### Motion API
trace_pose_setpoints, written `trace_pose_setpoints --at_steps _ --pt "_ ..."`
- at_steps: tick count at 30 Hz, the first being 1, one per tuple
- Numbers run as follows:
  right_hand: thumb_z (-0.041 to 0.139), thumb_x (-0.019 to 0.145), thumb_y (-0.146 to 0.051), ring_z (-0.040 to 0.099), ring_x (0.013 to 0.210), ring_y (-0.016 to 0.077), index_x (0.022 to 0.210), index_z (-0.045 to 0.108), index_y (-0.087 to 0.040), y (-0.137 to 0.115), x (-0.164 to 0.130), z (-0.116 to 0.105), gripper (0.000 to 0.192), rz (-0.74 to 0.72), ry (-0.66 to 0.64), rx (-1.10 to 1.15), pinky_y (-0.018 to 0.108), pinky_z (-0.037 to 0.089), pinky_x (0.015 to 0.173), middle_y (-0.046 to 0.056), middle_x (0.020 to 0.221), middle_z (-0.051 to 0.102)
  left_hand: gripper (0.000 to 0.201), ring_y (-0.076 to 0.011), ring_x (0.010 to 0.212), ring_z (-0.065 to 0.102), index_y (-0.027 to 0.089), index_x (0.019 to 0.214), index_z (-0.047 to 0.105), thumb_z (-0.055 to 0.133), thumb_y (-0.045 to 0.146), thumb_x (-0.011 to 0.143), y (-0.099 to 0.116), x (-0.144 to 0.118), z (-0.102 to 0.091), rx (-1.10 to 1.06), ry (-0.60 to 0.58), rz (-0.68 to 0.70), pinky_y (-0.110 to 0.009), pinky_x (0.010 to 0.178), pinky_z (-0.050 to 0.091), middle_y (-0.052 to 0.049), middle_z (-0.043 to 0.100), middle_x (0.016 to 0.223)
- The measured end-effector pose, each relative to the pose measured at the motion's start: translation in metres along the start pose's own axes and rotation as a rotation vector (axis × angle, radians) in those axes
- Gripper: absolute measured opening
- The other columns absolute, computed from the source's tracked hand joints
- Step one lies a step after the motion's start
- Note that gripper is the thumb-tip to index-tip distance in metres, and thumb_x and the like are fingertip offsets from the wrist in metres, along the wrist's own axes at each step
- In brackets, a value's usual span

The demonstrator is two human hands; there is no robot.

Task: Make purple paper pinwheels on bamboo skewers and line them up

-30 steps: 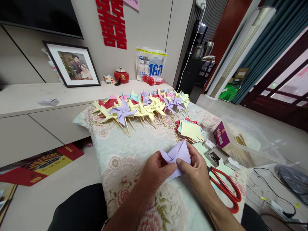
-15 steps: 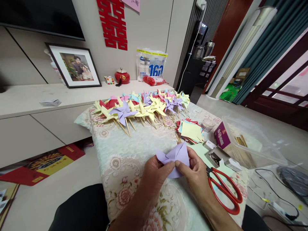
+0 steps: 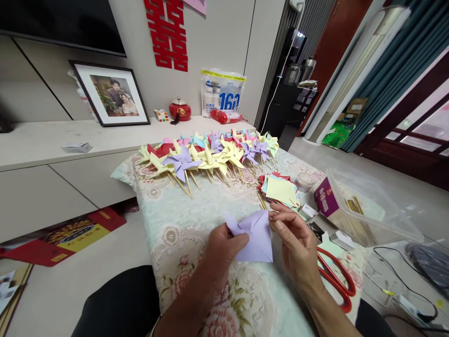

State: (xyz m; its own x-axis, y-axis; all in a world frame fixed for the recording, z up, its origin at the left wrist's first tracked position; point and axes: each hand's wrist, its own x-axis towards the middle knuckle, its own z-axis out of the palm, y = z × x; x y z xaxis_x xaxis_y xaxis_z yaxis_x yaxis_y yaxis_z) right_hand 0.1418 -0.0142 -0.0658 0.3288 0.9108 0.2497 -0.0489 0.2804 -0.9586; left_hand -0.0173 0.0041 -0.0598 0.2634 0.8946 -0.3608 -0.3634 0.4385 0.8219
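My left hand (image 3: 224,248) pinches a lilac paper square (image 3: 254,243), cut in from its corners. Its thumb presses folded flaps near the middle; the other fingers are mostly hidden behind. At the paper's right edge is my right hand (image 3: 296,243), thumb and fingers apart; whether a fingertip touches the edge is hard to tell. Red-handled scissors (image 3: 338,276) lie beside the right wrist, partly covered. Beyond the hands are a stack of coloured paper squares (image 3: 280,191) and a small open box (image 3: 316,229) of dark metal bits. Finished paper pinwheels (image 3: 213,159) on sticks fill the far side.
A clear plastic bin (image 3: 382,217) with wooden sticks (image 3: 359,220) stands at the right of the cloth-covered table (image 3: 168,271). Small white boxes (image 3: 342,240) and a tape roll (image 3: 305,181) are nearby. A low cabinet (image 3: 115,140) with a framed photo (image 3: 110,96) runs behind.
My right thumb has let go of the folded flap, and the right hand has moved right to the paper's edge. One right-hand flap has opened flat. My left hand keeps its hold.
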Motion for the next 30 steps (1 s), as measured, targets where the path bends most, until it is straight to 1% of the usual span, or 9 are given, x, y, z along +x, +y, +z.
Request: trace_pose_setpoints --at_steps 2,3,6,9,13,18,24,30 --pt "0.074 0.083 -0.034 0.055 0.123 0.0283 0.082 0.074 -0.025 -0.003 -0.001 0.000 0.009 -0.068 -0.100 -0.138 0.043 0.039 0.103 0.008 0.125 0.066 0.024 -0.0196 0.065 0.061 0.013 0.081 0.070 0.073 0.024 0.059 -0.003 0.003 -0.002 0.019 -0.036 0.005 -0.029 0.062 0.046 -0.002 0.070 0.067" --pt "0.073 0.084 -0.034 0.054 0.125 0.0296 0.082 0.075 -0.025 -0.004 -0.002 0.001 0.009 -0.078 -0.147 -0.209 0.045 0.037 0.105 0.009 0.126 0.065 0.024 -0.0198 0.064 0.061 0.013 0.081 0.071 0.073 0.024 0.059 -0.005 0.004 -0.003 0.040 -0.047 0.013 -0.029 0.062 0.046 -0.002 0.070 0.067" --pt "0.071 0.084 -0.033 0.056 0.123 0.0317 0.082 0.075 -0.024 -0.007 -0.003 0.005 0.011 -0.052 -0.223 -0.336 0.048 0.036 0.105 0.011 0.126 0.065 0.023 -0.0209 0.066 0.062 0.015 0.078 0.071 0.074 0.024 0.057 -0.012 0.008 -0.006 0.135 -0.046 0.041 -0.028 0.061 0.045 -0.001 0.069 0.065" --pt "0.072 0.082 -0.033 0.057 0.120 0.0320 0.077 0.073 -0.023 -0.006 -0.001 0.007 0.011 -0.002 -0.258 -0.343 0.047 0.037 0.101 0.011 0.123 0.066 0.023 -0.0209 0.066 0.062 0.015 0.079 0.072 0.075 0.024 0.058 -0.018 0.011 -0.007 0.206 -0.047 0.048 -0.027 0.059 0.044 -0.002 0.069 0.066" --pt "0.074 0.079 -0.032 0.061 0.110 0.0299 0.068 0.068 -0.022 -0.002 0.000 0.008 0.016 0.063 -0.248 -0.284 0.044 0.040 0.094 0.010 0.114 0.068 0.025 -0.0193 0.063 0.060 0.014 0.082 0.072 0.074 0.024 0.058 -0.023 0.014 -0.009 0.214 -0.053 0.046 -0.027 0.058 0.043 -0.002 0.068 0.067" --pt "0.075 0.078 -0.032 0.061 0.101 0.0268 0.065 0.066 -0.021 0.001 -0.001 0.007 0.019 0.133 -0.228 -0.235 0.039 0.041 0.085 0.008 0.110 0.068 0.025 -0.0168 0.060 0.056 0.013 0.080 0.070 0.072 0.027 0.059 -0.027 0.017 -0.011 0.185 -0.059 0.035 -0.027 0.058 0.043 -0.001 0.067 0.066" --pt "0.076 0.078 -0.032 0.061 0.100 0.0257 0.065 0.066 -0.021 0.005 -0.002 0.006 0.019 0.136 -0.215 -0.208 0.038 0.041 0.084 0.007 0.110 0.068 0.024 -0.0179 0.062 0.059 0.014 0.080 0.071 0.074 0.024 0.059 -0.022 0.014 -0.011 0.182 -0.085 0.031 -0.026 0.058 0.043 -0.001 0.067 0.065" --pt "0.075 0.078 -0.030 0.060 0.100 0.0260 0.063 0.063 -0.021 0.005 -0.002 0.006 0.022 0.142 -0.217 -0.181 0.038 0.041 0.084 0.007 0.109 0.068 0.027 -0.0167 0.062 0.058 0.013 0.084 0.071 0.071 0.024 0.059 -0.026 0.016 -0.011 0.166 -0.084 0.046 -0.027 0.060 0.044 0.000 0.067 0.068"
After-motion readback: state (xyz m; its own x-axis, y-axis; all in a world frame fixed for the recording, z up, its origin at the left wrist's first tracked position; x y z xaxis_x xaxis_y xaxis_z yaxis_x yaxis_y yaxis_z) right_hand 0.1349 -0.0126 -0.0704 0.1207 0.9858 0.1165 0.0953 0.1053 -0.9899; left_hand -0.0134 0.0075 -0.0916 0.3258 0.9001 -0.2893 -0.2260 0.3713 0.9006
